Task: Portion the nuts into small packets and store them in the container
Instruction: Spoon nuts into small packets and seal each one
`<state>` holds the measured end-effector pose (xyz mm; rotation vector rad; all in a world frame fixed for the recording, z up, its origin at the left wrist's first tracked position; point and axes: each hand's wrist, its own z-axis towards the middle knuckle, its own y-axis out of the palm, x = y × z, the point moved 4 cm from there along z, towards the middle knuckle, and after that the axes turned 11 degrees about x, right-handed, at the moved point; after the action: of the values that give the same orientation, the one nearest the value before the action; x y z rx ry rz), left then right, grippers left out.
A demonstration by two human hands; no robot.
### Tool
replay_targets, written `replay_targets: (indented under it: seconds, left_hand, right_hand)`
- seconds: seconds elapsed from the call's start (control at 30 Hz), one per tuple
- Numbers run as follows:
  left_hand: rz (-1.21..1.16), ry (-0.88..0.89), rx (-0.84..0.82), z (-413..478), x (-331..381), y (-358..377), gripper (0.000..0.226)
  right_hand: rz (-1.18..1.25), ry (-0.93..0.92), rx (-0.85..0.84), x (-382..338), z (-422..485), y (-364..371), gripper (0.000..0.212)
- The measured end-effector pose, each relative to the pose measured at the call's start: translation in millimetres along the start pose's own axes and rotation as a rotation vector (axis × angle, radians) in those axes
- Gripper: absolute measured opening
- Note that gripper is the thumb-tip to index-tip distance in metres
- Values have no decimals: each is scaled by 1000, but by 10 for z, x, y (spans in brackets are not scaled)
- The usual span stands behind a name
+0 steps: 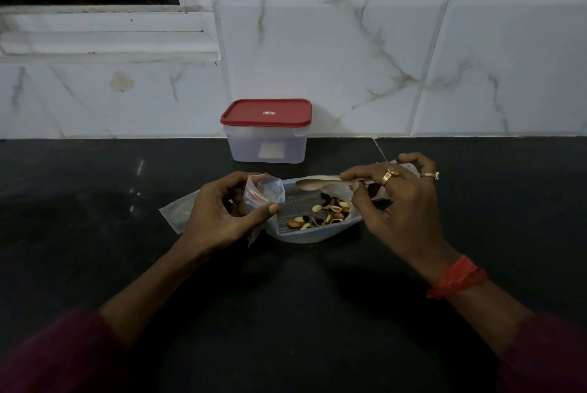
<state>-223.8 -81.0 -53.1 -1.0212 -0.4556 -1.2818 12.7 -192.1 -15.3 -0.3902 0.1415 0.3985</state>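
My left hand [222,211] pinches a small clear zip packet [265,191] and holds its mouth up beside the nuts. Between thumb and fingers, my right hand [397,202] holds a steel spoon [309,184] whose bowl hovers above the tray and looks bare of nuts. Mixed nuts [327,213] lie at the right end of a pale blue tray [305,237] in the middle of the counter. Behind it, against the wall, stands a translucent container [266,146] with a red lid [266,112] closed on it.
More clear packets [176,213] lie flat under and left of my left hand. A pale wrapper [409,167] shows behind my right hand. The black counter [95,189] runs to a white marble-tiled wall [349,59]; a window frame [104,40] sits at upper left.
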Motion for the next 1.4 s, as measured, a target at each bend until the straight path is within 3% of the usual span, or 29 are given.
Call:
replay_targets:
  seconds: [0.17,0.4,0.53,0.73,1.0,1.17,1.33,1.4]
  left_hand:
    - [8,-1,-6,0,-2,-2,59]
    - [15,2,7,-8,3,-4,60]
    - [11,1,3,-6,2,-6,58]
    - [19,-8,0,-3,-10,-6,57]
    - [21,-10,-6,-3,2,-2,58]
    - [17,-13,-6,-7,3,-3,60]
    - [8,-7,-4,-18,18,-6,57]
    - [6,-6,-3,-16,19,-6,56]
  right_hand:
    - [-55,23,-5,26,-3,-9,16]
    - [-229,116,-148,139,-44,62,27]
    - [-164,159,-176,162,-45,86,35]
    - [-28,155,-140,83,-48,101,21]
    - [-185,99,-239,81,-83,136,19]
    - [-51,164,-129,68,-36,87,27]
    - [-199,126,-78,115,3,-1,20]
    - [-249,115,-103,111,-6,7,26]
